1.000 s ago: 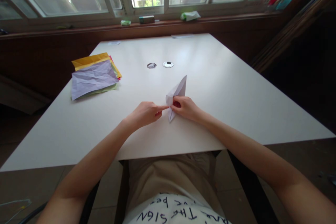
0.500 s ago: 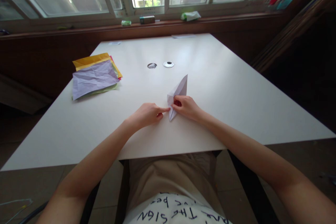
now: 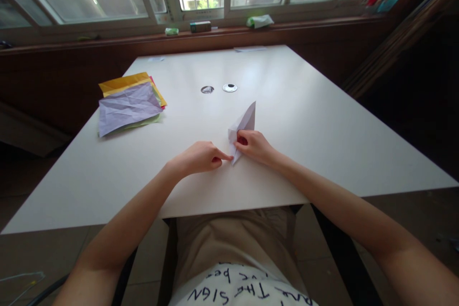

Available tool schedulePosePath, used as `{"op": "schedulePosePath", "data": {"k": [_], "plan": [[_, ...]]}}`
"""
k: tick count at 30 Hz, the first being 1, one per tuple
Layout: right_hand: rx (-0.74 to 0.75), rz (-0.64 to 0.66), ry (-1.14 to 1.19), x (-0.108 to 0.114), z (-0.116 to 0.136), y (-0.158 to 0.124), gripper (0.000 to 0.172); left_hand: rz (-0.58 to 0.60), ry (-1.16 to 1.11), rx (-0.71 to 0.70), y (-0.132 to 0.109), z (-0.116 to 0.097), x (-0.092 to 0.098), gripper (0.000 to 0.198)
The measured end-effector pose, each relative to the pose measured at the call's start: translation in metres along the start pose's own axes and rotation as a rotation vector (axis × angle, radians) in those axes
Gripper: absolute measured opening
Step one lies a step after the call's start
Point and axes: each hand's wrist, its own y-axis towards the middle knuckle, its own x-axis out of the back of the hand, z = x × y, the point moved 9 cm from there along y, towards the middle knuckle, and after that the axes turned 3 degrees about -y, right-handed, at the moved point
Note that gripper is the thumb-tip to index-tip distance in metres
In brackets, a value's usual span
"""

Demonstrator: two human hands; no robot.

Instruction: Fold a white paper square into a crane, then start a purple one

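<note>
Right hand (image 3: 256, 146) pinches one folded paper (image 3: 246, 118); left hand (image 3: 201, 157) touches it, one finger extended.

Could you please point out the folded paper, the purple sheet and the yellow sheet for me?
Folded paper (image 3: 246, 119): head view, on its upper part.
Purple sheet (image 3: 129, 106): head view, mid-way across its creased top face.
Yellow sheet (image 3: 125, 83): head view, on the strip showing beyond the purple sheet.

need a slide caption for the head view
Right hand holding folded pale paper on a white table, left hand extending an index finger to the paper's near end.
</note>
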Motion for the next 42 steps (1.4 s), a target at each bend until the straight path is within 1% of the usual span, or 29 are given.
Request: {"op": "schedulePosePath", "data": {"k": [7,15,20,24,30,35,42], "plan": [[-0.007,0.002,-0.003,-0.001,-0.002,0.0,0.014,0.048,-0.065,0.015,0.0,0.0,-0.004,0.046],[-0.01,-0.004,-0.012,0.0,-0.001,-0.001,0.016,0.072,-0.129,0.01,-0.001,0.002,-0.006,0.045],[-0.057,-0.052,-0.004,0.003,-0.005,0.0,0.008,0.075,-0.154,0.016,-0.001,0.002,-0.005,0.044],[-0.066,-0.073,-0.029,0.005,-0.008,0.001,0.008,0.076,-0.162,0.012,-0.001,0.0,-0.004,0.043],[-0.073,-0.077,-0.044,0.006,-0.009,0.001,0.009,0.052,-0.154,0.011,-0.001,0.002,-0.004,0.043],[-0.077,-0.075,-0.035,0.008,-0.008,0.0,0.01,0.014,-0.079,0.022,0.0,0.004,0.0,0.047],[-0.073,-0.062,-0.021,0.008,-0.008,0.001,0.011,-0.052,0.03,0.091,0.002,0.016,0.003,0.047]]}}
